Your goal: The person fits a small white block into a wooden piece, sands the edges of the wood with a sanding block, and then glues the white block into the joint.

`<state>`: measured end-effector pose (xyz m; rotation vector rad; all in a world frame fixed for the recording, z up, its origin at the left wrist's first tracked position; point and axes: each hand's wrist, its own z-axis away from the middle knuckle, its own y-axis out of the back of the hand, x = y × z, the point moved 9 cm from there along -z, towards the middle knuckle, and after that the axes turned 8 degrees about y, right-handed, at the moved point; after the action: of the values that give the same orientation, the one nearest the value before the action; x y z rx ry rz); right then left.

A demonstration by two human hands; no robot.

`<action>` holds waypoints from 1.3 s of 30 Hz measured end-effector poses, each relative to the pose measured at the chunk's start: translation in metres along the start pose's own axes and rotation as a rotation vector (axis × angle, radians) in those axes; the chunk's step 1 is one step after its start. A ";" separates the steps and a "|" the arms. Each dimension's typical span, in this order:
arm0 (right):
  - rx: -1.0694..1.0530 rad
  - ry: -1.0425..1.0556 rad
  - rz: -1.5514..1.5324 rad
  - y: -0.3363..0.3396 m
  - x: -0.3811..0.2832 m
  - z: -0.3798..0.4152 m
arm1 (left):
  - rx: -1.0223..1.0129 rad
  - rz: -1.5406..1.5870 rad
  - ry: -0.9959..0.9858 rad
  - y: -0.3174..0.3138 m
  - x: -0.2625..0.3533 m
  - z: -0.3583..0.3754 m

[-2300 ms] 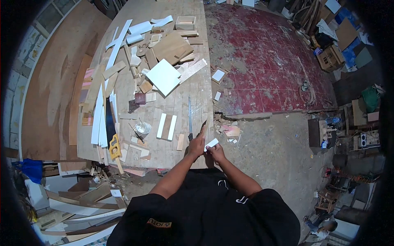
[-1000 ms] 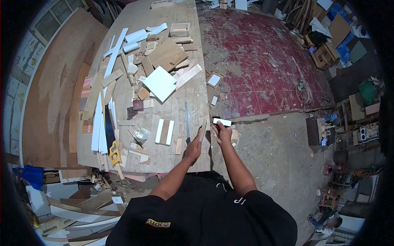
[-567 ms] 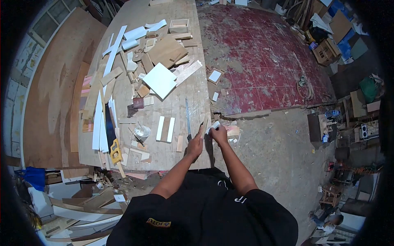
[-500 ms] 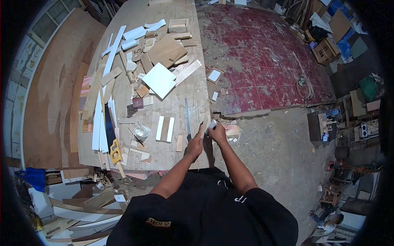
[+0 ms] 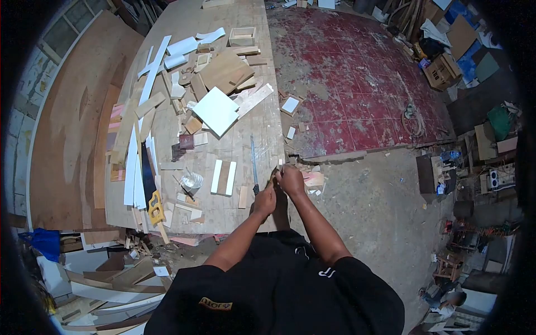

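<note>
Close to the bench's right edge, my left hand (image 5: 265, 201) is closed around a small wooden piece (image 5: 273, 180), mostly covered by the fingers. My right hand (image 5: 291, 181) is curled over the top of that piece, pinching a small whitish item (image 5: 281, 162) that only partly shows; I cannot tell its kind. Just left of my hands lies a marked metal rule with a dark end (image 5: 253, 158). A short wood strip (image 5: 243, 197) and a brown block with white sides (image 5: 224, 177) rest farther left.
On the workbench (image 5: 234, 146) are a yellow-handled saw (image 5: 156, 207), a clear plastic cup (image 5: 192, 180), a white square panel (image 5: 216, 111) and an open wooden box (image 5: 242, 37). Offcuts pile up around them. A large plywood sheet (image 5: 67, 134) leans at the left.
My right hand has moved left and slightly up, from beside the wooden piece to over its top. The whitish item it holds is now mostly hidden. My left hand stays nearly in place.
</note>
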<state>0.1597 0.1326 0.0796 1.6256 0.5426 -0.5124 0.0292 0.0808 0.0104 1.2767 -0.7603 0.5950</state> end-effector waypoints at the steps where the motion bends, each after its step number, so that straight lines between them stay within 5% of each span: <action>1: -0.001 0.000 -0.001 0.001 -0.002 -0.004 | 0.000 0.000 0.001 -0.005 -0.009 -0.002; 3: 0.246 0.015 -0.168 0.027 -0.006 -0.014 | 0.010 -0.030 -0.004 -0.010 -0.023 -0.002; 5: 0.191 -0.023 -0.160 0.043 -0.011 -0.023 | -0.018 -0.010 0.039 0.005 0.000 0.002; 8: 0.222 -0.431 -1.023 0.014 0.035 -0.020 | -0.077 0.009 0.092 0.012 0.012 0.002; 11: 0.206 -0.491 -1.216 0.015 0.037 -0.012 | -0.148 0.009 0.156 0.020 0.022 0.003; 19: 0.113 -0.519 -1.228 -0.008 0.061 0.010 | -0.085 0.037 0.076 0.024 0.026 0.003; 21: 0.051 -0.545 -1.239 -0.022 0.069 0.019 | -0.183 -0.008 0.185 0.018 0.021 0.004; 33: 0.245 -0.850 -1.426 -0.100 0.096 0.070 | -0.120 0.019 0.145 0.013 0.013 0.001; 39: 0.258 -0.838 -1.479 -0.103 0.088 0.073 | -0.124 0.021 0.160 0.011 0.009 0.001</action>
<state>0.1646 0.0761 -0.0634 0.8003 0.9693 -2.2709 0.0259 0.0814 0.0242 1.0949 -0.6681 0.6485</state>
